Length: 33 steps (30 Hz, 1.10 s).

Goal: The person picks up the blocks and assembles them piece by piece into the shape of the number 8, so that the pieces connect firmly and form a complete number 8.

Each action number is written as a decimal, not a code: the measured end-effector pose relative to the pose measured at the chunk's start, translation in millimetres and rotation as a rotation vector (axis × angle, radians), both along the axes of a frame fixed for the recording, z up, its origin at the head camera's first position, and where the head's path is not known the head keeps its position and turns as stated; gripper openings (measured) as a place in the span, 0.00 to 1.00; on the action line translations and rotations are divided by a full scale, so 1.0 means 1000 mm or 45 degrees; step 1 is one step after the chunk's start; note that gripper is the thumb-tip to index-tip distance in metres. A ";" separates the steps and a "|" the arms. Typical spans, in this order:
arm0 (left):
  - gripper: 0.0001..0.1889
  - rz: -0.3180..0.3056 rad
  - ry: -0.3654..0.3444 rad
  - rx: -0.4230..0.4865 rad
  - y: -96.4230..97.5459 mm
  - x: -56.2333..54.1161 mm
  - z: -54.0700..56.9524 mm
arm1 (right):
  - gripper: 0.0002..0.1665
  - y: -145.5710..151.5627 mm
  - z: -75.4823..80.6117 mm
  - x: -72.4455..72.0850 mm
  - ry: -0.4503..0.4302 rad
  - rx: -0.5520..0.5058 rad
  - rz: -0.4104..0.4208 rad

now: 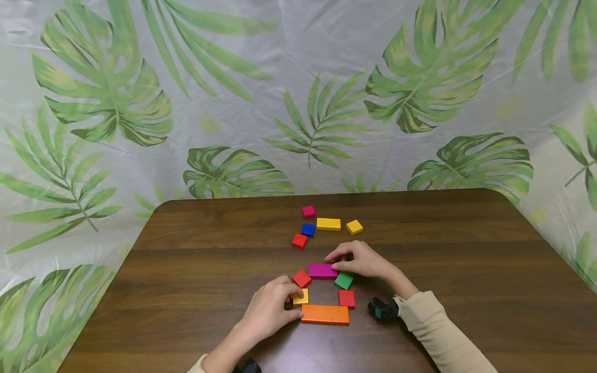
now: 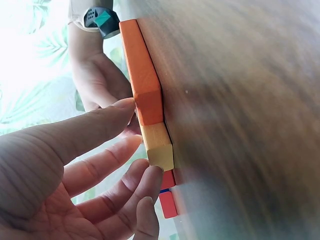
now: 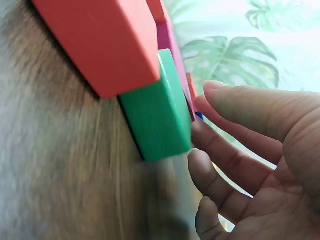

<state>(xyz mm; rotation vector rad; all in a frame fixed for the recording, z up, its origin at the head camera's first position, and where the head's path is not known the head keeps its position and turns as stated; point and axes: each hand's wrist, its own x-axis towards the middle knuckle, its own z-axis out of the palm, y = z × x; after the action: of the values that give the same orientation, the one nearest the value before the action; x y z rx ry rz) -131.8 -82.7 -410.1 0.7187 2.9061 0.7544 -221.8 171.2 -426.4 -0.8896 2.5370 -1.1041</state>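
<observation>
Surface: the table (image 1: 186,280) is dark brown with a visible wood grain. Its far corners are rounded, and a pale sheen lies on the near part. Room: beyond the table and to both sides I observe a pale grey sheet (image 1: 322,36), creased, printed with large green leaves (image 1: 114,93).

My left hand (image 1: 272,301) is relaxed, fingers bent without a firm grip. Its thumb touches the left end of the orange block (image 1: 325,314); its fingers touch the yellow block (image 1: 303,297), just behind that end. My right hand (image 1: 361,259) is loosely bent, thumb and fingers parted about the right end of the purple block (image 1: 322,271); how firm any contact is, I cannot tell. Both sleeves (image 1: 436,324) are beige; a black band (image 1: 383,309) sits at my right wrist.

The orange and purple blocks lie as near and far sides of a rough ring. The green block (image 1: 343,281) and a red block (image 1: 346,299) form its right side; the yellow block and another red one its left. Farther back, near the table's far edge, lies a loose group including a blue block (image 1: 308,230) and a long yellow bar (image 1: 328,224).
</observation>
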 end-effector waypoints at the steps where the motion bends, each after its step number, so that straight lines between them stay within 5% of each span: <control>1: 0.13 0.000 -0.005 0.001 0.000 0.000 0.000 | 0.15 0.001 0.001 0.001 -0.001 0.000 -0.018; 9: 0.13 -0.004 0.011 0.009 0.001 0.001 0.001 | 0.14 0.011 0.005 0.012 0.048 -0.030 -0.106; 33: 0.14 -0.005 0.025 0.007 0.001 0.003 0.001 | 0.12 0.015 0.008 0.082 0.186 -0.005 -0.171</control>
<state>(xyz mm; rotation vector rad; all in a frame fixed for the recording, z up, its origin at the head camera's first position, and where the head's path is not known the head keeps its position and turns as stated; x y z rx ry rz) -129.2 -81.4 -408.7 0.7368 2.9204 0.7597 -140.2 186.2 -417.9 -0.8403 2.7505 -1.1199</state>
